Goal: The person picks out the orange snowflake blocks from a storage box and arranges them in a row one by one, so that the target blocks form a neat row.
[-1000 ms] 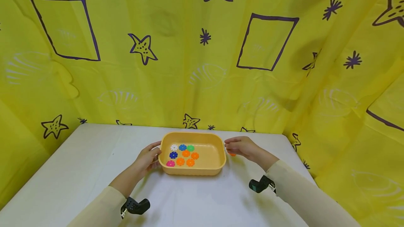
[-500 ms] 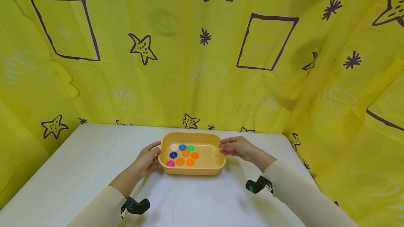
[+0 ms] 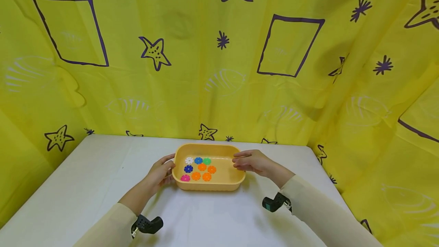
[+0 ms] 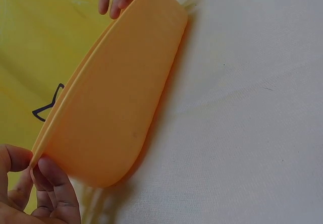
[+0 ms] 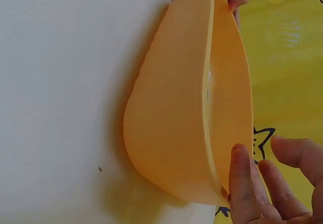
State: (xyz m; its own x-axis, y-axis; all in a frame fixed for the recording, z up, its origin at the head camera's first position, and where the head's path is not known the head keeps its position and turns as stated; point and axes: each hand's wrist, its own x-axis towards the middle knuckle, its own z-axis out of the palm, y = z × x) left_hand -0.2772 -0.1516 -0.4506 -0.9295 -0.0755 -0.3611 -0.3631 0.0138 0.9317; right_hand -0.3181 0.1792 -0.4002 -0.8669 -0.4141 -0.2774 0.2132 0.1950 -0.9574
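Observation:
A shallow orange-yellow plastic bin (image 3: 212, 186) stands on the white table. My left hand (image 3: 161, 171) grips its left rim, fingertips on both sides of it in the left wrist view. My right hand (image 3: 257, 163) is over the right end, fingertips just inside the rim. In the right wrist view its fingers (image 5: 241, 183) look slightly spread, with nothing visible between the tips; the palm is hidden. Inside, toward the left, lie several flower-shaped notched discs: orange (image 3: 196, 176), pink (image 3: 185, 178), dark blue (image 3: 188, 169), lighter blue (image 3: 198, 160), green (image 3: 207, 161) and white (image 3: 189, 160).
A yellow curtain (image 3: 192, 87) with starfish and frame drawings hangs behind and beside the white table (image 3: 113, 170). Black wrist cameras sit below the left cuff (image 3: 147, 224) and right cuff (image 3: 274, 203). The bin's wall rises between both palms.
My right hand has moved left from outside the bin to over its right rim. An orange disc that showed beneath that hand is out of sight now. My left hand and the bin stay put.

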